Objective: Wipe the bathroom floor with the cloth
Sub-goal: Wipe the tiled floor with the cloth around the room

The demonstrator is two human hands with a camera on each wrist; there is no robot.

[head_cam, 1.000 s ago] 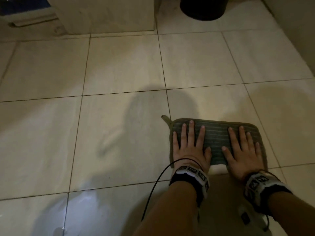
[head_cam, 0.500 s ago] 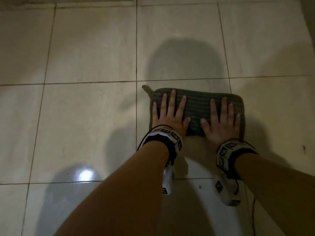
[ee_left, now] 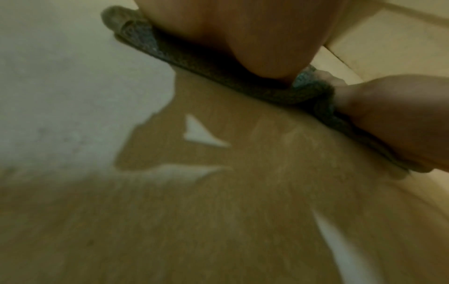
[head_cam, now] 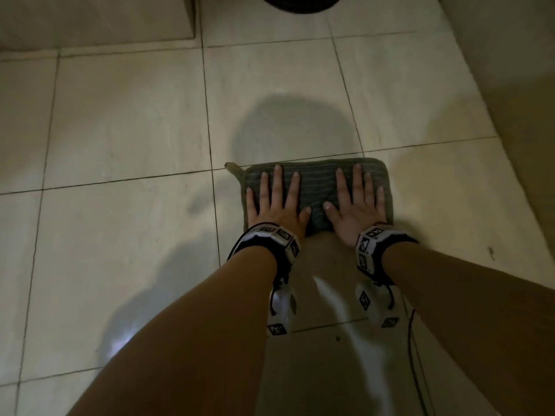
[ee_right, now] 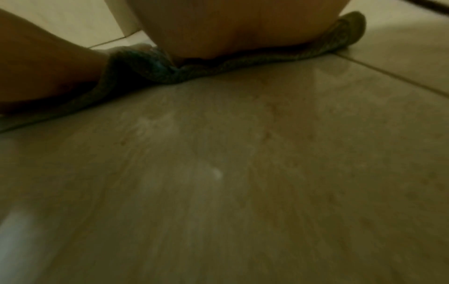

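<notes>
Pressing flat with straight fingers, the left hand (head_cam: 274, 202) and right hand (head_cam: 356, 204) are spread on the folded cloth (head_cam: 315, 187), which has been pushed forward along the tiled floor (head_cam: 126, 121) since a second ago; wiping is judged under way.

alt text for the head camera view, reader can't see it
Two bare hands, left hand and right hand, press flat with fingers spread on a folded grey-green cloth lying on a dim, pale tiled floor. A dark round container sits at the top edge.
</notes>
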